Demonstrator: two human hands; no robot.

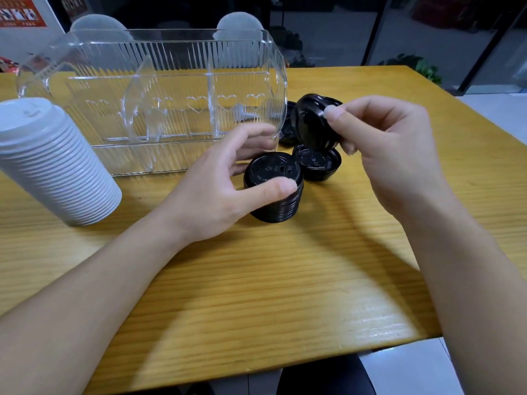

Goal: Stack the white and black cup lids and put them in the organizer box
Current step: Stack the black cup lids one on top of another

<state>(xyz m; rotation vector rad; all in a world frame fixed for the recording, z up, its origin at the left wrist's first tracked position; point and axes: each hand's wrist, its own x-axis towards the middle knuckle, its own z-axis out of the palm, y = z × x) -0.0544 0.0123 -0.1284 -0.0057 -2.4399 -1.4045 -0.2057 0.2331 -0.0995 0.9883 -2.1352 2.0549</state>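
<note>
Yellow bench [285, 280]: left hand [216, 189] grips the black stack [273, 192], steadying it; right hand [390, 149] pinches a tilted lid [313, 124] to add.

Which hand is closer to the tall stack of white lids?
Left. The left hand grips the black lid stack, a gap right of the white lid stack. The right hand, pinching a black lid, is farther right.

One white lid stack [54, 163], one organizer box [159, 101], perhaps four black lid piles [273, 189].
</note>
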